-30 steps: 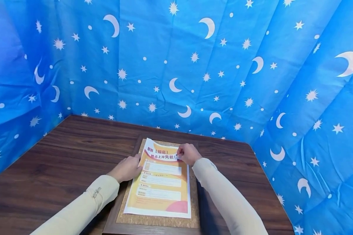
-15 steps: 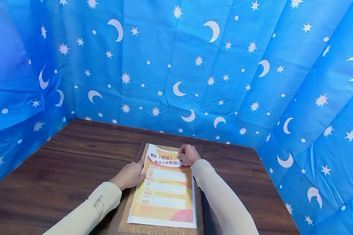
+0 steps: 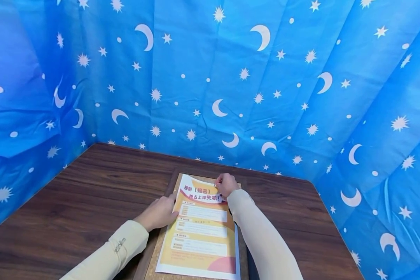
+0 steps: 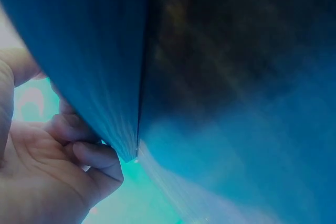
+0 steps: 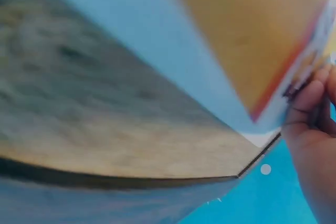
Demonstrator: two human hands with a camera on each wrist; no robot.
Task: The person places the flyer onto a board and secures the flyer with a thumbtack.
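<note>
A printed yellow, white and red poster (image 3: pixel 203 230) lies over a wood-framed cork board (image 5: pixel 173 150). My left hand (image 3: pixel 159 212) grips the board's left side, its thumb on the poster's edge. In the left wrist view, its curled fingers (image 4: pixel 97 158) reach round the edge of the frame. My right hand (image 3: pixel 227 185) is at the poster's upper right corner. Thumb and fingers pinch together there on a small pale object (image 3: pixel 215 186), mostly hidden by the fingers; I cannot tell its kind. The poster's top edge bows slightly.
The board rests on a dark brown wooden table (image 3: pixel 91 194). Blue cloth (image 3: pixel 196 58) with white moons and stars hangs behind the table and along both sides.
The head view has shifted, so the board appears lower and further right. My right hand has moved slightly toward the poster's top edge, still pinching. The left hand keeps its grip on the board.
</note>
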